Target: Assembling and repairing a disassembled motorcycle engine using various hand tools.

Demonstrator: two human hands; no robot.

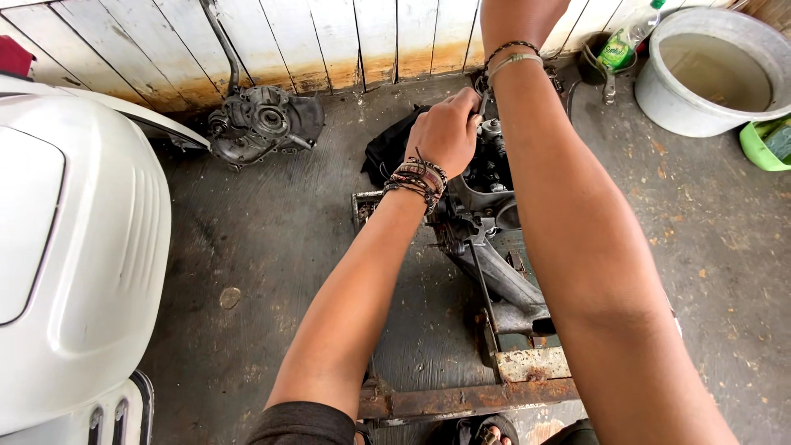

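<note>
Gripping the top of the dark engine [486, 177], the left hand [445, 132] has its fingers [463, 100] curled tight over a small metal part at the engine's upper end, knuckles turned up toward the camera. What exactly sits inside that grip is hidden under the hand. The right hand is out of sight: its forearm [560, 239] crosses over the engine and its wrist, with 2 thin bands, leaves the top edge of the view, so I cannot tell how those fingers stand.

The engine lies directly beneath and just right of the left fingers. Its long axis runs from the far wall down toward the person, ending in a grey arm-like casting [515, 284] that rests on a rusty metal frame [461, 400] on the floor. The left hand is the one on the engine's far end; the right forearm passes over its right flank and hides that side.

Behind the engine a black cloth [391, 148] lies on the concrete floor [264, 247]. Well apart to the left, a separate grey engine cover [264, 124] leans against the white plank wall. A white scooter body panel [78, 247] fills the left edge. To the far right stand a grey bucket [713, 70], a green bottle [620, 48] and a green basin [766, 144].
</note>
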